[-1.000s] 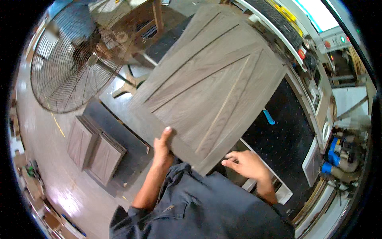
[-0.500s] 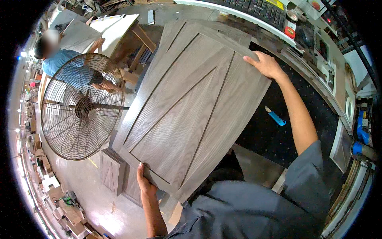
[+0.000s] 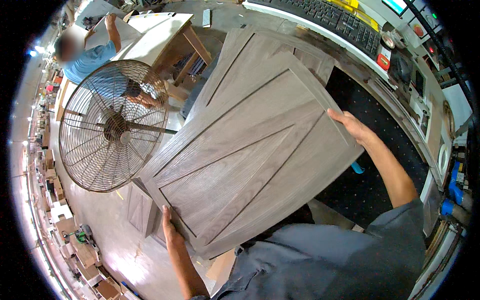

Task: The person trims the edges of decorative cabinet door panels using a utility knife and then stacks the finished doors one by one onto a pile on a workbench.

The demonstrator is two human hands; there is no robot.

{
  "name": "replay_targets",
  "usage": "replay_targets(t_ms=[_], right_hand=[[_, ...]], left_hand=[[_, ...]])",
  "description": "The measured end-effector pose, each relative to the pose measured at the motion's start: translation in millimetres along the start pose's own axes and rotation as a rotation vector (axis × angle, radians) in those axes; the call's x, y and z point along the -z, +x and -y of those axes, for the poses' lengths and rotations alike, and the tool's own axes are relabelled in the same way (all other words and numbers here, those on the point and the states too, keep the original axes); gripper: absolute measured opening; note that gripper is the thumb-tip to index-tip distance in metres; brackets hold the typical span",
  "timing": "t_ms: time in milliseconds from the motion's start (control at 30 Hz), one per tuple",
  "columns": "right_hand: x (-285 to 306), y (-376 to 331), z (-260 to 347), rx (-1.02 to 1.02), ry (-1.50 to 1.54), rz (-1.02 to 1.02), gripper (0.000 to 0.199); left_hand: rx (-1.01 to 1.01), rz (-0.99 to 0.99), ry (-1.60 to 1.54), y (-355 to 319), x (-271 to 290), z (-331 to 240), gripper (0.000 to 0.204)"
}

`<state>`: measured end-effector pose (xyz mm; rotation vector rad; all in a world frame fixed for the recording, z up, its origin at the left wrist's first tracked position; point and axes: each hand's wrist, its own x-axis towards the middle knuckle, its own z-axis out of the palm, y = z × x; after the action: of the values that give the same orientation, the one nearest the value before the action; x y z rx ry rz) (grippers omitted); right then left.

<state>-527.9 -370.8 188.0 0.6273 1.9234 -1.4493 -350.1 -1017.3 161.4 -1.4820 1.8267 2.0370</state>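
A grey wood-grain cabinet door (image 3: 240, 160) with raised framing and a diagonal strip is held aslant in front of my body. My left hand (image 3: 173, 234) grips its near left edge, thumb on the face. At the far right corner, my right hand (image 3: 352, 129) clasps the edge with its thumb on top; the fingers underneath are hidden. Beyond and partly beneath it lies a second matching door (image 3: 235, 62). Only the blue handle of a utility knife (image 3: 357, 168) shows past the held door's right edge, on the black speckled work surface (image 3: 395, 185).
A large caged floor fan (image 3: 114, 127) stands close on the left. Behind it a person in a blue shirt (image 3: 92, 62) works at a pale table (image 3: 157, 32). More grey doors (image 3: 137, 210) stand low at the left. A keyboard (image 3: 345, 25) sits on a shelf at the far right.
The held door has turned clockwise and come nearer, its far end moving right with my right hand. More of the door behind shows, and the knife is now mostly covered.
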Motion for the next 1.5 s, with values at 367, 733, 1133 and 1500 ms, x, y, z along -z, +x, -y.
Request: replay_targets(t_ms=[367, 733, 1133, 1500], right_hand=[[0, -53, -65, 0.512, 0.271, -0.363, 0.089], [0, 9, -145, 0.607, 0.256, -0.638, 0.052], [-44, -43, -112, 0.880, 0.405, -0.728, 0.058], [-43, -25, -113, 1.030, 0.713, -0.654, 0.042]], left_hand=[[-0.589, 0.120, -0.076, 60, 3, -114, 0.095], [-0.992, 0.375, -0.526, 131, -46, -158, 0.101], [-0.919, 0.441, -0.571, 120, -20, -120, 0.064], [-0.951, 0.233, -0.526, 111, -37, -113, 0.069]])
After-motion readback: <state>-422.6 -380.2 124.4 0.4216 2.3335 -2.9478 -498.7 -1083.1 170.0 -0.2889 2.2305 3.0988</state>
